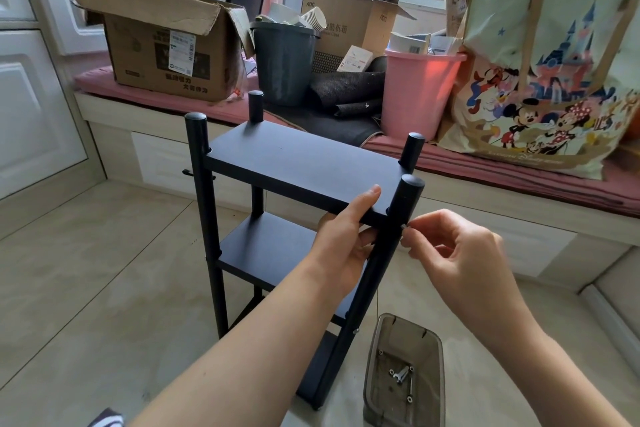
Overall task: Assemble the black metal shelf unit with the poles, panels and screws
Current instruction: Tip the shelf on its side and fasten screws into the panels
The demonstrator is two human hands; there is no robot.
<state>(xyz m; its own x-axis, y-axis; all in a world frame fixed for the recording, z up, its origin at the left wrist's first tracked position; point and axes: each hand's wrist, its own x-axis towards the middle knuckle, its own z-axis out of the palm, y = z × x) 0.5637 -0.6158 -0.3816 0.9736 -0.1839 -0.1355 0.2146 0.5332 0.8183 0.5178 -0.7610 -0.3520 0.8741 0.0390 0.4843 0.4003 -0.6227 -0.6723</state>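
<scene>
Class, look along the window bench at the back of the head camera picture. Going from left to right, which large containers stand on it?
Open cardboard box → dark grey bin → pink bin → cartoon-print tote bag.

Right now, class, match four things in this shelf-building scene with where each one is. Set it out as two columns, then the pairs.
1. spanner
2. paper cups
3. left hand
4. screw

A. at the right fingertips, against the near pole
B. in the clear tray on the floor
C. in the dark bin
D. gripping the top panel's front edge

Pairs: 1-B, 2-C, 3-D, 4-A
</scene>
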